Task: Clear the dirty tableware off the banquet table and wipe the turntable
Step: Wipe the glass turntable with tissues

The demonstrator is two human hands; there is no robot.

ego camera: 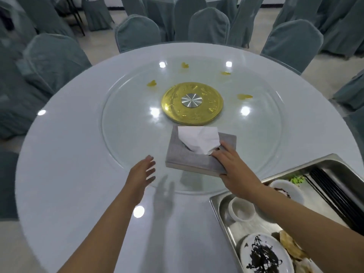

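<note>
Round white banquet table (65,154) fills our view, glass turntable (126,123) mid-frame. Our right hand (229,164) grips the grey tissue box (197,154) on the turntable's near edge; left hand (142,174) hovers beside it, fingers loose. Metal tray (222,215) of dirty dishes sits lower right.

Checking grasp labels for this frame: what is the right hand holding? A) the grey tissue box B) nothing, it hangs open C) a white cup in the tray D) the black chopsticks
A: the right hand grips the near right end of the grey tissue box on the glass turntable, while the cup and chopsticks lie untouched in the metal tray.
</note>
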